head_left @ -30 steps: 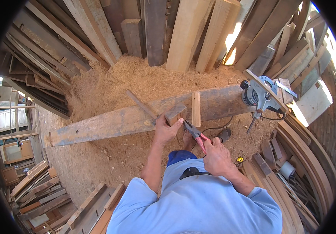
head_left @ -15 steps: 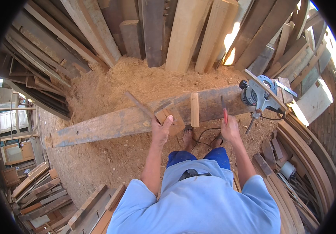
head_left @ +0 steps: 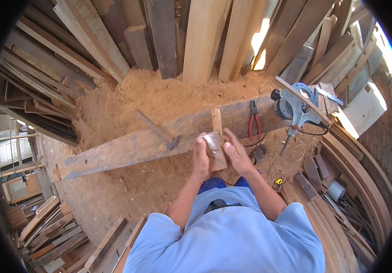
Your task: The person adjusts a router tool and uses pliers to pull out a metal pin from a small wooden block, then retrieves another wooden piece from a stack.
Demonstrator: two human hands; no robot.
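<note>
My left hand (head_left: 200, 160) and my right hand (head_left: 237, 155) hold a small wooden block (head_left: 217, 160) between them, over the near edge of a long worn plank (head_left: 109, 148). The block's upper end looks pale and shiny, and blur hides its detail. Just beyond my hands a light wood strip (head_left: 217, 119) lies across the plank, its near end partly covered. On the plank to the left rests a hammer (head_left: 154, 126) with a wooden handle. Red-handled pliers (head_left: 253, 122) lie to the right of my right hand.
A blue-and-grey power tool (head_left: 298, 107) with a cord sits at the plank's right end. A yellow tape measure (head_left: 278, 182) is by the boards at lower right. Sawdust (head_left: 127, 93) covers the ground, and tall boards (head_left: 207, 38) lean along the far side.
My right hand has let go of the pliers, which now lie on the plank, and has moved left to the block. My left hand has brought the block slightly right and nearer to me.
</note>
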